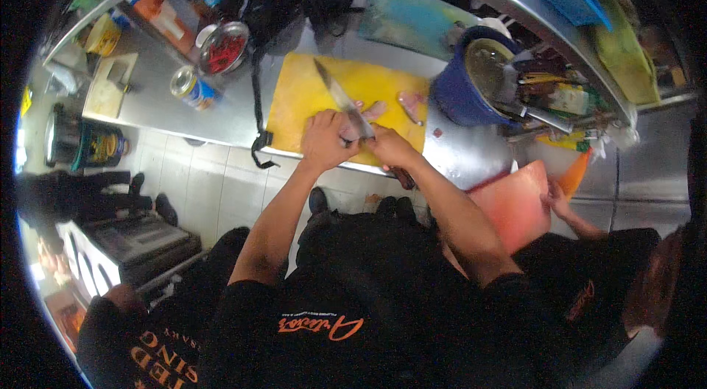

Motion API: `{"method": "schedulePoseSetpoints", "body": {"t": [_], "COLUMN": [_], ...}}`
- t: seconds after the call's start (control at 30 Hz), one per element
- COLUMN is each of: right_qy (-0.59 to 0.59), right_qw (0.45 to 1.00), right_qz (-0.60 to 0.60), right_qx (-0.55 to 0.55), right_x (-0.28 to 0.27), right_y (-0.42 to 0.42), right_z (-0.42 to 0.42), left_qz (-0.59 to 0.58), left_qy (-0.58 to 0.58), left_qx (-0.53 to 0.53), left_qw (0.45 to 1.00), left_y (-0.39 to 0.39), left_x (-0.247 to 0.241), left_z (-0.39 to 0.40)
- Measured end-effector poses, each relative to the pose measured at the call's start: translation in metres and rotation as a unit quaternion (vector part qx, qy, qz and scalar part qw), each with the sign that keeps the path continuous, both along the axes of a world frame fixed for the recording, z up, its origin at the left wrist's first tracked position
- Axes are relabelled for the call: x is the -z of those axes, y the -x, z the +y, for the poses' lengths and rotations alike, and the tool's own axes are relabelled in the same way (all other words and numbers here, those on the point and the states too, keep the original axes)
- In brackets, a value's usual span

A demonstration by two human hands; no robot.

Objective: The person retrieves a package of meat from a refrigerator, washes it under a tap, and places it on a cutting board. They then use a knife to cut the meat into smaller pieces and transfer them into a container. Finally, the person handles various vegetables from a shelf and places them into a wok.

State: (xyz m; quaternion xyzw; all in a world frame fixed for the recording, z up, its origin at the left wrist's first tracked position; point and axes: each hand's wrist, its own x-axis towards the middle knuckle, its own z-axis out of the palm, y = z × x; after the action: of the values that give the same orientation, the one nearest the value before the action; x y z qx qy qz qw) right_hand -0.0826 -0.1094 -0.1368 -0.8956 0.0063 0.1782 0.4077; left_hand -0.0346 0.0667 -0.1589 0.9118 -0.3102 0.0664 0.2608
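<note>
A yellow cutting board [353, 77] lies on the steel counter before me. My right hand [391, 147] grips a large knife [337, 89] near where its blade meets the brown handle; the blade points up and left over the board. Beside the blade, my left hand [330, 140] presses on a piece of raw meat [346, 131], its fingers bent over it and partly hiding it. More pieces of raw meat lie just right of the blade [375, 110], and another piece of meat [410, 105] rests near the board's right edge.
A blue bucket [455, 88] stands right of the board. At the left are a can [192, 88] and a metal bowl [243, 60] of red chillies. Black straps [257, 90] hang by the board. A co-worker's hand [558, 200] holds a red board [513, 209] at my right; another person stands left.
</note>
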Motion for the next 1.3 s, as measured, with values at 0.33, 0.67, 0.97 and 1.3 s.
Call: {"method": "schedulePoseSetpoints", "body": {"t": [0.33, 0.67, 0.97, 1.3], "right_qy": [-0.367, -0.680, -0.507, -0.398], "right_qw": [0.834, 0.652, 0.612, 0.646], "right_qz": [0.065, -0.190, -0.356, -0.387], "right_qx": [0.406, 0.276, 0.491, 0.524], "right_x": [-0.178, -0.163, -0.152, -0.125], "right_y": [0.105, 0.081, 0.090, 0.126], "right_z": [-0.062, -0.165, -0.141, -0.137], "left_qz": [0.055, 0.153, 0.073, 0.127], "left_qy": [-0.079, -0.029, -0.076, -0.119], "left_qx": [-0.044, 0.015, -0.144, -0.159], "left_qw": [0.994, 0.988, 0.984, 0.972], "left_y": [0.027, 0.011, -0.017, -0.034], "left_x": [-0.008, -0.033, -0.016, -0.025], "left_z": [0.028, 0.013, 0.002, 0.019]}}
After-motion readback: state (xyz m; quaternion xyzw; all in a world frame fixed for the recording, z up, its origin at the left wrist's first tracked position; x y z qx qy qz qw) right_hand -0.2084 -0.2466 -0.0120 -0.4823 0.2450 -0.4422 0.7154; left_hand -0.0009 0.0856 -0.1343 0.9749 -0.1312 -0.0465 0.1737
